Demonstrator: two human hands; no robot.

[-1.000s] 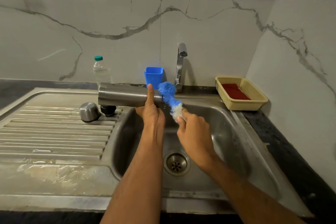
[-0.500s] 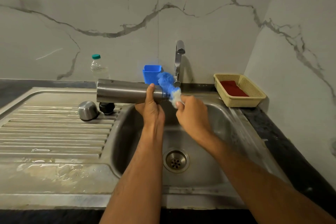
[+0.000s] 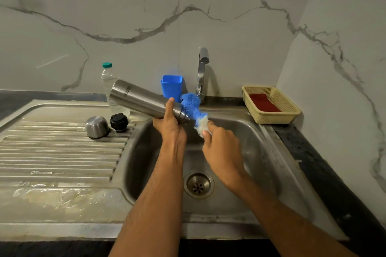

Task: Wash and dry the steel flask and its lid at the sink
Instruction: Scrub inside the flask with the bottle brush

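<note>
Steel flask point(image 3: 142, 99): a brushed-metal cylinder, uncapped, held over the left rear corner of the sink basin point(image 3: 257, 152). It is tilted, base raised toward the upper left, narrow threaded mouth lower and pointing right. A faint mark shows on the body near the base; it cannot be read.

Left hand point(image 3: 170, 124) grips the flask near its mouth end, thumb laid up across the body, fingers curled beneath.

Right hand point(image 3: 222, 152) pinches the white end of a blue-and-white bottle brush point(image 3: 193, 108). The fluffy blue head sits against the flask mouth; whether any of it is inside cannot be told.

On the ribbed drainboard point(image 3: 58, 152), left of the basin, a steel cup lid point(image 3: 97, 127) stands mouth down, with a black stopper point(image 3: 119, 122) just beside it. Wet patches show on the flat front part of the drainboard.

Behind the flask stands a clear plastic bottle point(image 3: 107, 77) with a green cap, partly hidden. A blue holder point(image 3: 171, 87) and the tap point(image 3: 202, 73) stand at the rear rim. A cream basket point(image 3: 271, 104) with a red cloth point(image 3: 263, 102) inside sits on the dark counter at the right. The drain point(image 3: 198, 184) lies between the forearms.
</note>
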